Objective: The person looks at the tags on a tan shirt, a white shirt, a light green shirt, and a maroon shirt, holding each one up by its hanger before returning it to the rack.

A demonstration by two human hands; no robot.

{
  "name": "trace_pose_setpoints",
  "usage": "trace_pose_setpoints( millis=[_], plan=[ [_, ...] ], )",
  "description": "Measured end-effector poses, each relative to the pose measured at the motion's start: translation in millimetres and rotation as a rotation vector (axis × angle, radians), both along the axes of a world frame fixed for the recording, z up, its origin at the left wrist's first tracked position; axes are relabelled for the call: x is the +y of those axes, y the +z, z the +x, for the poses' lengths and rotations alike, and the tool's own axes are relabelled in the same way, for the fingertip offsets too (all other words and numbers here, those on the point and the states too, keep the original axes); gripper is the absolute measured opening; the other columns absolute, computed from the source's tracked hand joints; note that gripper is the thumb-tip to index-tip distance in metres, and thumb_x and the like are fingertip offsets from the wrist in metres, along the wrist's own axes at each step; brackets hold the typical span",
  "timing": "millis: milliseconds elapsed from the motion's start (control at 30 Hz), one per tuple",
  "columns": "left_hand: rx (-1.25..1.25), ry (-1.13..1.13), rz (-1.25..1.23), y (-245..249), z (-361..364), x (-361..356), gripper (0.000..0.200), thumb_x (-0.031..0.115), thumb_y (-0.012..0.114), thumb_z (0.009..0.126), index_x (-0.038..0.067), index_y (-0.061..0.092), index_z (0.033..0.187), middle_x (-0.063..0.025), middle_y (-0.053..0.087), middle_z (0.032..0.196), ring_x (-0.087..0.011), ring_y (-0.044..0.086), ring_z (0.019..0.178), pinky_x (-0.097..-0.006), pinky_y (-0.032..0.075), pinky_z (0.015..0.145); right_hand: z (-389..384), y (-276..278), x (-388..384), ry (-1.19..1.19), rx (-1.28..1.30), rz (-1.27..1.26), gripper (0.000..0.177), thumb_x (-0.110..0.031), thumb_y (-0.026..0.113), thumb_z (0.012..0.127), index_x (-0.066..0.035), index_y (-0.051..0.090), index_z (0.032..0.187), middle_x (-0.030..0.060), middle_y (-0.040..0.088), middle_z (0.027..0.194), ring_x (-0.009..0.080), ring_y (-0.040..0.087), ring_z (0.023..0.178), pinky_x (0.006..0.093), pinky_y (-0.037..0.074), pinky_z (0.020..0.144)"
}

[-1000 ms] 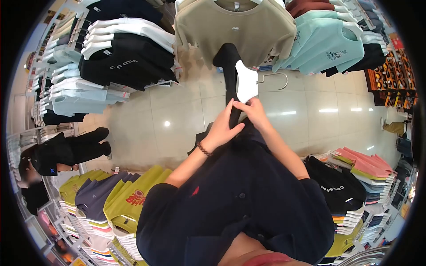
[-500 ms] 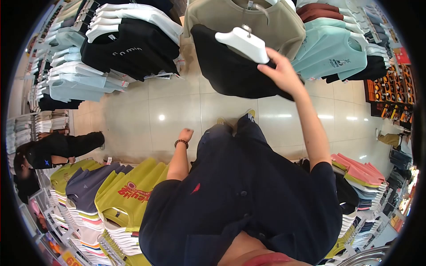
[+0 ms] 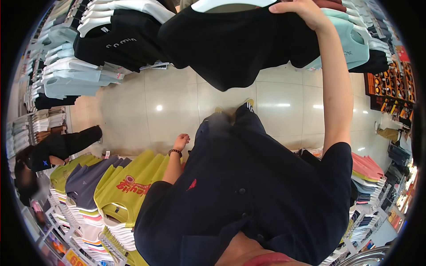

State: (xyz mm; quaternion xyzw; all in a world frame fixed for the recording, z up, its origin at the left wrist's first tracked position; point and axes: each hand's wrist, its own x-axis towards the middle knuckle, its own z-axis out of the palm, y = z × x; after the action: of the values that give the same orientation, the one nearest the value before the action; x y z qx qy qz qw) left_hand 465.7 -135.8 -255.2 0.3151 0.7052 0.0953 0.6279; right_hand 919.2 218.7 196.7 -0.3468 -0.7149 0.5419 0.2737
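Note:
At the top of the head view, my right hand [image 3: 304, 12] is raised and closed at the right shoulder of a black T-shirt [image 3: 235, 44]. The shirt hangs on a white hanger [image 3: 222, 5], whose hook is out of frame. Its hem droops above the floor, in front of the rack. Low at my left side, my left hand [image 3: 181, 142] holds nothing, its fingers loosely curled and a little apart. A dark beaded bracelet [image 3: 175, 152] circles that wrist.
Black printed T-shirts [image 3: 122, 42] hang at upper left, mint ones [image 3: 357, 46] at upper right. Behind me on the left is a rack of yellow-green shirts [image 3: 128, 181]. Another person [image 3: 66, 144] stands far left. A display of small packaged goods [image 3: 390, 86] is at right.
My right hand has moved up and forward with the black T-shirt, which now hangs spread before the rack and covers the beige shirt. My left hand has dropped slightly leftward and its fingers have loosened.

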Motion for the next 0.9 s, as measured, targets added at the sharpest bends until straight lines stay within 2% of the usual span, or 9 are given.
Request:
trace_pose_setpoints(
  millis=[100, 133, 300, 400, 467, 667, 767, 833, 900],
  plan=[
    [0.242, -0.087, 0.353, -7.8, 6.7, 23.7, 0.072, 0.033, 0.072, 0.088, -0.007, 0.043, 0.141, -0.0238, 0.055, 0.137, -0.0309, 0.053, 0.129, -0.0396, 0.043, 0.107, 5.2, 9.6, 4.2, -0.069, -0.092, 0.118, 0.033, 0.000, 0.073, 0.072, 0.001, 0.069, 0.105, -0.0009, 0.069, 0.096, 0.0056, 0.060, 0.088, 0.0208, 0.045, 0.077],
    [0.131, -0.020, 0.479, 2.0, 16.0, 52.6, 0.088, 0.033, 0.078, 0.084, -0.007, 0.031, 0.148, -0.0257, 0.039, 0.151, -0.0326, 0.036, 0.143, -0.0412, 0.031, 0.116, 3.5, 15.0, 0.4, -0.046, -0.028, 0.065, 0.034, -0.001, 0.073, 0.071, 0.002, 0.069, 0.105, 0.0006, 0.070, 0.097, 0.0069, 0.062, 0.089, 0.0216, 0.046, 0.078],
    [0.084, 0.026, 0.916, 81.2, 55.4, 230.6, 0.096, 0.005, 0.077, 0.072, 0.001, 0.024, 0.152, -0.0207, 0.037, 0.154, -0.0307, 0.038, 0.142, -0.0378, 0.035, 0.113, -8.1, 38.5, -3.1, 0.015, 0.173, -0.019, 0.047, -0.002, 0.072, 0.067, 0.004, 0.068, 0.113, 0.0092, 0.072, 0.107, 0.0154, 0.067, 0.097, 0.0268, 0.048, 0.092],
    [0.199, -0.029, 0.939, 130.6, 60.9, 291.1, 0.082, 0.000, 0.072, 0.069, 0.001, 0.039, 0.144, -0.0164, 0.050, 0.145, -0.0297, 0.049, 0.133, -0.0361, 0.040, 0.107, -3.2, 48.2, 5.9, 0.069, 0.226, 0.037, 0.054, -0.004, 0.071, 0.066, 0.007, 0.065, 0.118, 0.0121, 0.071, 0.111, 0.0167, 0.066, 0.102, 0.0265, 0.047, 0.095],
    [0.081, 0.039, 0.592, 139.6, 55.6, 309.4, 0.064, 0.001, 0.073, 0.067, -0.002, 0.055, 0.129, -0.0135, 0.063, 0.129, -0.0277, 0.058, 0.121, -0.0345, 0.043, 0.102, -2.2, 58.5, 2.2, 0.048, 0.252, 0.071, 0.054, -0.004, 0.071, 0.066, 0.007, 0.064, 0.119, 0.0126, 0.071, 0.111, 0.0176, 0.066, 0.102, 0.0266, 0.047, 0.096],
    [0.059, -0.101, 0.574, 95.6, 48.8, 255.9, 0.045, 0.019, 0.077, 0.081, -0.002, 0.065, 0.119, -0.0099, 0.070, 0.115, -0.0207, 0.062, 0.112, -0.0328, 0.044, 0.098, 11.3, 83.0, -14.6, 0.088, 0.311, 0.154, 0.049, -0.004, 0.068, 0.074, 0.008, 0.061, 0.120, 0.0145, 0.071, 0.109, 0.0185, 0.068, 0.099, 0.0277, 0.050, 0.095],
    [-0.213, 0.362, 0.471, 59.8, 54.9, 202.9, 0.045, 0.023, 0.074, 0.089, -0.003, 0.062, 0.124, -0.0086, 0.068, 0.121, -0.0212, 0.062, 0.113, -0.0337, 0.044, 0.099, 15.9, 77.0, -6.8, 0.160, 0.310, 0.157, 0.048, -0.004, 0.068, 0.074, 0.007, 0.062, 0.120, 0.0132, 0.072, 0.108, 0.0162, 0.068, 0.097, 0.0254, 0.050, 0.093],
    [-0.441, 0.579, 0.421, 47.9, 58.3, 167.1, 0.041, 0.019, 0.071, 0.091, -0.003, 0.059, 0.124, -0.0094, 0.068, 0.121, -0.0221, 0.062, 0.113, -0.0357, 0.046, 0.100, 21.7, 57.4, 13.7, -0.151, 0.197, 0.207, 0.047, -0.004, 0.068, 0.074, 0.006, 0.063, 0.119, 0.0115, 0.072, 0.108, 0.0144, 0.068, 0.096, 0.0241, 0.050, 0.091],
    [-0.650, 0.721, 0.300, 38.1, 56.5, 134.8, 0.033, 0.013, 0.066, 0.093, -0.002, 0.059, 0.122, -0.0113, 0.068, 0.120, -0.0232, 0.064, 0.111, -0.0373, 0.050, 0.098, 15.1, 47.4, 18.3, -0.158, 0.179, 0.138, 0.044, -0.002, 0.066, 0.074, 0.005, 0.065, 0.118, 0.0101, 0.072, 0.109, 0.0139, 0.068, 0.094, 0.0244, 0.050, 0.089]
  ],
)
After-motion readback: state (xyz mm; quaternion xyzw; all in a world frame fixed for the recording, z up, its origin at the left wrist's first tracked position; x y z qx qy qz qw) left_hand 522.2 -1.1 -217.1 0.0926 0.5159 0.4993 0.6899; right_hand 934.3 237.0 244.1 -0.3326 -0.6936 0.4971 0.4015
